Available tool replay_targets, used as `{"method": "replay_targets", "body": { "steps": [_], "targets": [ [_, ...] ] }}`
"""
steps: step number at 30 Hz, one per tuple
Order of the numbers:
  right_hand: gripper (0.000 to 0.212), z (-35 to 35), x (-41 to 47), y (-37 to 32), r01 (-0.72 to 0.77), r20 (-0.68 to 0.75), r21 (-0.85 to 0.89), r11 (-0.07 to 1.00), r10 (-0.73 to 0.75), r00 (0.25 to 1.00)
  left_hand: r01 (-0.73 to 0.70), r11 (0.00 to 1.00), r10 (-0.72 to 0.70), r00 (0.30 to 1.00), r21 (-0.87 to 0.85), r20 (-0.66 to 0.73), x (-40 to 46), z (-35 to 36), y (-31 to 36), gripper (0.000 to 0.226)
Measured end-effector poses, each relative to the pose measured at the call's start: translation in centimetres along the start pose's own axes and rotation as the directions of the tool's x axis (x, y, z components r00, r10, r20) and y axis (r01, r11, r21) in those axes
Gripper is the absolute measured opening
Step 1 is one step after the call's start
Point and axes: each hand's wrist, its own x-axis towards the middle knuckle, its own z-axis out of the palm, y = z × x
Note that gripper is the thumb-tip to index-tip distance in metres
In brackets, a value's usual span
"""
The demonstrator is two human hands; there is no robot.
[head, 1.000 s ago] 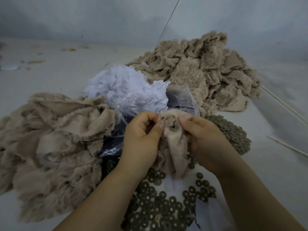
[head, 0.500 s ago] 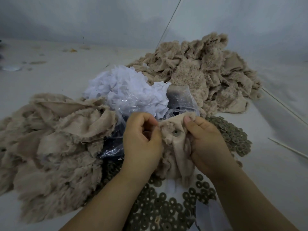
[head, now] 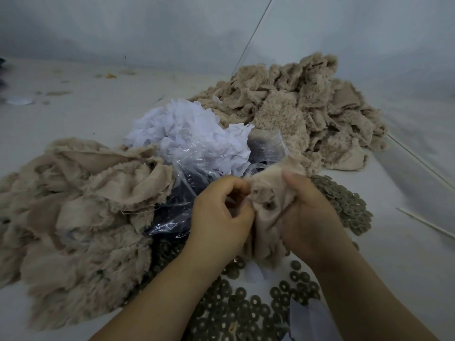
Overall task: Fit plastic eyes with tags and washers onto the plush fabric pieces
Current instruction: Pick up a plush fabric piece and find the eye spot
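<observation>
**Layout on the table**

Plush heap at left; second plush heap far right. Between them, tags in a plastic bag. Washers near, beneath both hands; more washers right.

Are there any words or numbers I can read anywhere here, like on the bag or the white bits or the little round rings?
None: no readable text.
Clear plastic bag: no print visible.
White tags: look blank from here.
Washers: too small and blurred to show any marks.
Plush piece held by both hands: no label visible.
</observation>
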Motion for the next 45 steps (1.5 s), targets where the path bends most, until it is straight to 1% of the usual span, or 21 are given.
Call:
{"method": "replay_targets", "body": {
  "steps": [2,3,5,6,8,10,15,18,19,20,22,24,25,27,29,32,35,38,41,43,45],
  "targets": [
    [0.042,0.0,0.1,0.5,-0.011,-0.041,-0.169,0.986,0.004,0.999,0.020,1.000,-0.020,1.000,-0.001,0.001,0.0,-0.1,0.0,0.018],
    [0.040,0.0,0.1,0.8,-0.021,-0.062,-0.204,0.979,0.008,0.998,0.034,0.999,-0.034,0.999,-0.017,-0.003,0.1,-0.1,0.0,0.013],
    [0.043,0.0,0.1,1.0,-0.052,-0.099,-0.200,0.978,0.032,0.995,0.052,0.996,-0.052,0.999,-0.072,-0.011,0.1,0.0,0.1,0.004],
    [0.047,-0.1,0.1,1.0,-0.072,-0.117,-0.189,0.979,0.050,0.992,0.052,0.994,-0.053,0.999,-0.094,-0.007,0.0,0.1,0.2,0.005],
    [0.054,0.0,0.1,0.8,-0.112,-0.134,-0.159,0.981,0.091,0.987,0.044,0.995,-0.043,0.999,-0.089,0.009,-0.1,0.1,0.3,0.016],
    [0.054,0.1,0.0,0.6,-0.132,-0.100,-0.103,0.986,0.122,0.987,0.029,0.999,-0.028,1.000,-0.043,0.012,-0.1,0.1,0.2,0.021],
    [0.047,0.1,0.2,1.1,-0.046,-0.114,-0.071,0.996,0.037,0.993,0.065,0.995,-0.070,0.995,-0.071,-0.071,0.1,0.1,0.0,0.003],
    [0.039,-0.1,0.5,1.5,-0.048,-0.106,0.005,0.999,0.048,0.993,0.125,0.988,-0.135,0.983,-0.087,-0.128,0.4,-0.2,-0.4,0.030],
    [0.040,-0.2,0.5,1.6,-0.054,-0.110,0.012,0.998,0.055,0.992,0.151,0.984,-0.163,0.977,-0.096,-0.141,0.4,-0.2,-0.5,0.033],
    [0.040,-0.2,0.6,1.8,-0.050,-0.115,-0.004,0.999,0.049,0.992,0.162,0.980,-0.178,0.974,-0.113,-0.143,0.5,-0.3,-0.5,0.028],
    [0.035,-0.2,0.5,2.0,-0.013,-0.126,-0.091,0.996,0.001,0.992,0.158,0.979,-0.174,0.977,-0.130,-0.123,0.4,-0.2,-0.3,0.010],
    [0.028,-0.2,0.4,2.3,0.026,-0.130,-0.168,0.986,-0.048,0.990,0.126,0.991,-0.131,0.986,-0.050,-0.107,0.2,0.0,-0.4,0.030],
    [0.026,-0.1,0.4,2.5,0.036,-0.134,-0.180,0.983,-0.060,0.989,0.116,0.993,-0.115,0.988,0.004,-0.107,0.2,0.1,-0.5,0.036],
    [0.025,-0.1,0.5,2.7,0.038,-0.141,-0.166,0.985,-0.062,0.988,0.117,0.992,-0.112,0.987,0.046,-0.112,0.3,0.1,-0.6,0.028],
    [0.028,0.0,0.6,2.9,0.015,-0.169,-0.127,0.992,-0.036,0.985,0.160,0.987,-0.162,0.980,-0.019,-0.113,0.5,0.0,-0.7,0.018],
    [0.030,0.1,0.9,3.1,-0.039,-0.231,-0.087,0.995,0.018,0.973,0.256,0.952,-0.273,0.958,-0.169,-0.090,0.7,-0.1,-0.9,0.021],
    [0.033,0.0,1.1,3.2,-0.071,-0.276,-0.090,0.993,0.044,0.960,0.279,0.936,-0.303,0.949,-0.217,-0.085,0.7,-0.1,-0.8,0.023],
    [0.034,-0.1,1.0,3.1,-0.053,-0.247,-0.102,0.993,0.026,0.969,0.246,0.947,-0.266,0.961,-0.207,-0.076,0.6,0.0,-0.7,0.022],
    [0.043,-0.2,0.9,3.2,-0.022,-0.158,-0.124,0.992,0.002,0.987,0.209,0.960,-0.225,0.972,-0.184,-0.071,0.6,-0.1,-0.5,0.022],
    [0.040,-0.3,0.8,3.2,-0.043,-0.122,-0.111,0.993,0.029,0.992,0.190,0.967,-0.204,0.977,-0.168,-0.070,0.5,-0.1,-0.5,0.021],
    [0.039,-0.3,0.8,3.1,-0.076,-0.134,-0.065,0.995,0.067,0.989,0.183,0.967,-0.198,0.978,-0.178,-0.066,0.5,-0.1,-0.5,0.021]
  ]
}}
